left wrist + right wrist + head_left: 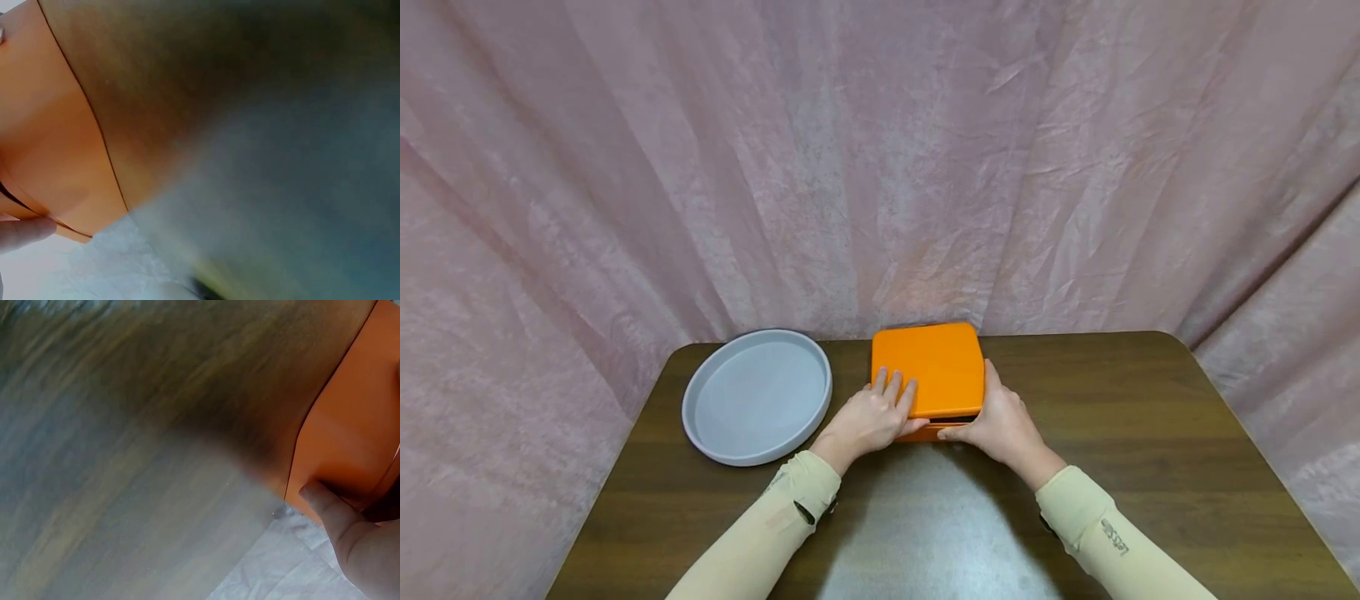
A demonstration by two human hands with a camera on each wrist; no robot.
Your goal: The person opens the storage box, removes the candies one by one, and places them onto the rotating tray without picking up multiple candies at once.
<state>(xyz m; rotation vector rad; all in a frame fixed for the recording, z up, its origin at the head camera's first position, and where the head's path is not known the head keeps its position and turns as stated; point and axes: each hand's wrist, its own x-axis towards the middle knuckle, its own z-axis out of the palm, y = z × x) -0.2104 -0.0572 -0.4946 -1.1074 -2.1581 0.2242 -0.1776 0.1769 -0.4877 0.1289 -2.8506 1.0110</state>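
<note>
An orange square box (916,433) stands near the back edge of the table, its orange lid (938,367) on top. Along the right part of the front a dark gap shows between lid and box, so the lid sits unevenly. My left hand (871,418) rests on the lid's left front corner, fingers straight and spread on top, thumb (28,232) at the front seam. My right hand (1003,423) grips the box's right front corner. Its thumb (334,515) presses the front wall (356,425); the other fingers go along the right side, partly hidden.
A round grey-blue tray (758,400) with a raised rim lies left of the box, close to my left forearm. The dark wooden table (1150,433) has rounded back corners. Behind it hangs a pink curtain (910,167).
</note>
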